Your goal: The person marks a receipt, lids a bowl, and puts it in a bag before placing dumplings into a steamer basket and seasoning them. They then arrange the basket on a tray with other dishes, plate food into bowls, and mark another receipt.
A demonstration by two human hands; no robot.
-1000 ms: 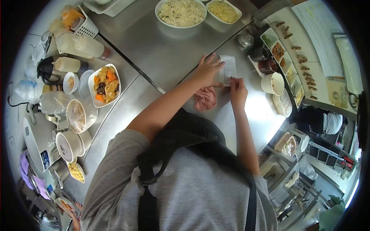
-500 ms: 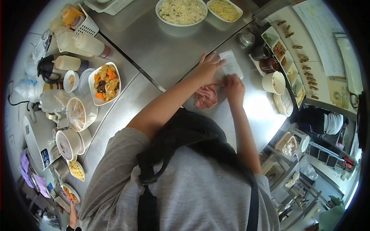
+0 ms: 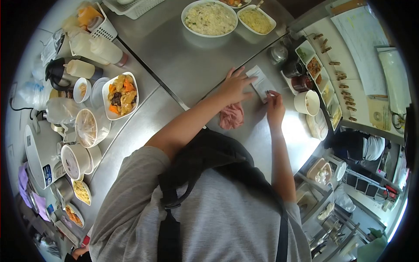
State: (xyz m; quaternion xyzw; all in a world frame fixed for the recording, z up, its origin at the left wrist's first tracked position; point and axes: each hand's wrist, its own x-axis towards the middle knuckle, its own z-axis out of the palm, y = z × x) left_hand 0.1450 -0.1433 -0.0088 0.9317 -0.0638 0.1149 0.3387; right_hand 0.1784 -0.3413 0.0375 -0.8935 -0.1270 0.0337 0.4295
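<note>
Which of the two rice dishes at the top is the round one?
The larger white bowl of fried rice, on the left. Its neighbour to the right is a smaller, squarish dish holding yellower rice.

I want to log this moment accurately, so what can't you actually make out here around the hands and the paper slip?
- Print on the paper slip: too small and blurred, head view.
- What the right hand pinches at the slip: too small.
- Left hand palm: hidden by its own back.
- Pink cloth: partly covered by the forearm.

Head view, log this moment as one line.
left hand flat on slip | right hand pen tip on slip | pink cloth beside hands
</note>
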